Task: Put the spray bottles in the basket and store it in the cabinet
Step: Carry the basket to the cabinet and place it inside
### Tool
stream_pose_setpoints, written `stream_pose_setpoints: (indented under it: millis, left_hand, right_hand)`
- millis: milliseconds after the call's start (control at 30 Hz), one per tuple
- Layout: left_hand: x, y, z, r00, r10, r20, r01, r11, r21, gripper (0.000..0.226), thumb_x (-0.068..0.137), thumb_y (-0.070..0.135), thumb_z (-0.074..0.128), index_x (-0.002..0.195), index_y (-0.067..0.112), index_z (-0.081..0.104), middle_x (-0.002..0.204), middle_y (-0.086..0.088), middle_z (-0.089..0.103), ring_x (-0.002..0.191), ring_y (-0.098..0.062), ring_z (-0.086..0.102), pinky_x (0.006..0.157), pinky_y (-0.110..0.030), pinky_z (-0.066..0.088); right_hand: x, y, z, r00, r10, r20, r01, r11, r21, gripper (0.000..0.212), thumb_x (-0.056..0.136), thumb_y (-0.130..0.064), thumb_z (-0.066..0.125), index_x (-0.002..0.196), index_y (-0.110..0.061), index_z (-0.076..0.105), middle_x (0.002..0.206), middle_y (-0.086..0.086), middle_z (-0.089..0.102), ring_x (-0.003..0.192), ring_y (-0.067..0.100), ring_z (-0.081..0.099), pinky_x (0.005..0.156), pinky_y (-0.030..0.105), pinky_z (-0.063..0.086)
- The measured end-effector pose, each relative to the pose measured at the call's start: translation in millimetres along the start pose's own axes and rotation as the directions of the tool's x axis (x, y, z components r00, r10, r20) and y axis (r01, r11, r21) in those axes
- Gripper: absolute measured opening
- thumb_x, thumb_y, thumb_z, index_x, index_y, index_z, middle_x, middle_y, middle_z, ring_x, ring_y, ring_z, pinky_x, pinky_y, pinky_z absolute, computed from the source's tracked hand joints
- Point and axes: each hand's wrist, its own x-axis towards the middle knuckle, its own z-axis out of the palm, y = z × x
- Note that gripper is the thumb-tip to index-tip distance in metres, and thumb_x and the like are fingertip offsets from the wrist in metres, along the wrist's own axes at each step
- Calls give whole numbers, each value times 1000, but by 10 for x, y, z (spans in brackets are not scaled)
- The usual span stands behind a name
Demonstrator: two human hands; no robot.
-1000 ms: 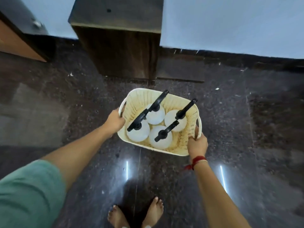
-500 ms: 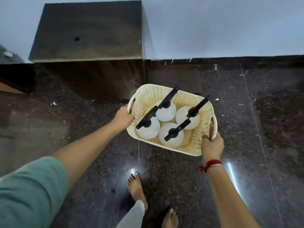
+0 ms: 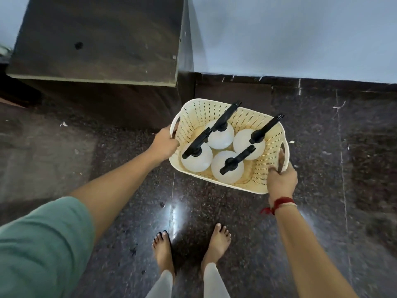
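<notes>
A cream perforated plastic basket (image 3: 271, 164) hangs above the dark floor, carried by both hands. Several white round spray bottles (image 3: 221, 136) with black trigger heads stand upright inside it. My left hand (image 3: 164, 143) grips the handle on the basket's left end. My right hand (image 3: 281, 179) grips the handle on its right end, a red thread at the wrist. The dark wooden cabinet (image 3: 101, 41) stands just left of and beyond the basket; its front is in shadow.
Dark polished granite floor (image 3: 247, 211) lies underfoot, with my bare feet (image 3: 216, 244) below the basket. A pale blue wall (image 3: 290, 33) with a dark skirting runs behind. Small white scraps lie scattered on the floor.
I have walked closer to the cabinet, so it fills more of the upper left. The basket stays held in both hands and now sits right of the cabinet's corner.
</notes>
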Motion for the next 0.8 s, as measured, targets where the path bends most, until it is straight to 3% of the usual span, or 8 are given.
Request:
stream_pose_setpoints:
  millis: [100, 167, 267, 433, 533, 600, 700, 800]
  left_hand:
    - [29, 20, 10, 997, 25, -76, -28, 999, -31, 48, 85, -29, 32, 128, -14, 44, 123, -33, 51, 123, -47, 39, 96, -49, 29]
    - [80, -176, 19, 1000, -5, 16, 6, 999, -40, 38, 89, -20, 36, 125, -14, 47, 110, -29, 55, 120, -49, 42, 86, -46, 31]
    - [167, -387, -3, 966, -52, 252, 36, 997, 65, 37, 97, 2, 40, 132, 1, 49, 131, -20, 55, 126, -36, 47, 101, -41, 38]
    - [504, -87, -244, 934, 344, 95, -346, 938, 14, 52, 99, 49, 24, 110, 18, 64, 110, -13, 69, 109, -27, 62, 94, -35, 47]
    - [664, -33, -305, 601, 787, -137, -625, 570, 533, 52, 96, 47, 29, 124, 16, 61, 126, -8, 63, 129, -27, 48, 106, -42, 32]
    - [825, 58, -315, 464, 881, 93, -395, 111, 912, 60, 93, 49, 33, 140, 12, 42, 151, -9, 38, 144, -28, 26, 112, -57, 18]
    - [1007, 66, -232, 575, 752, 321, -146, -291, 945, 73, 92, 50, 31, 151, 10, 19, 161, -14, -1, 149, -27, -3, 114, -58, 4]
    - [1141, 56, -246, 643, 693, 326, -99, -346, 933, 67, 94, 47, 35, 150, 10, 25, 160, -16, -10, 147, -29, -15, 112, -62, -3]
  right_hand:
    - [138, -20, 49, 1000, -5, 15, 5, 1000, 12, 47, 88, -3, 58, 130, -23, 62, 102, -6, 65, 92, 13, 60, 86, 28, 47]
    - [215, 11, 82, 1000, 13, 23, -14, 999, 35, 45, 89, -3, 58, 129, -24, 62, 95, -10, 65, 84, 9, 62, 84, 26, 48]
    - [285, 61, 94, 999, 39, 33, -41, 995, 87, 47, 89, 0, 57, 129, -25, 62, 91, -16, 65, 83, 0, 62, 83, 23, 48]
    - [341, 146, 34, 998, 42, 45, -49, 982, 181, 49, 88, 4, 57, 127, -26, 63, 97, -16, 68, 85, -7, 63, 73, 17, 50]
    - [369, 227, -22, 997, 44, 63, -57, 971, 231, 49, 89, 5, 56, 129, -21, 61, 104, -9, 69, 81, -9, 65, 68, 14, 54]
    - [359, 296, -48, 997, 49, 68, -66, 956, 287, 48, 90, 8, 54, 132, -15, 59, 109, -2, 67, 77, -14, 66, 64, 7, 54]
    - [316, 373, -71, 996, 79, 50, -91, 943, 322, 47, 91, 9, 53, 132, -13, 58, 111, 2, 67, 75, -14, 66, 60, 5, 52]
    - [244, 449, -71, 994, 100, 46, -109, 950, 293, 45, 92, 6, 55, 130, -17, 60, 112, 2, 68, 86, 1, 67, 62, 10, 55]
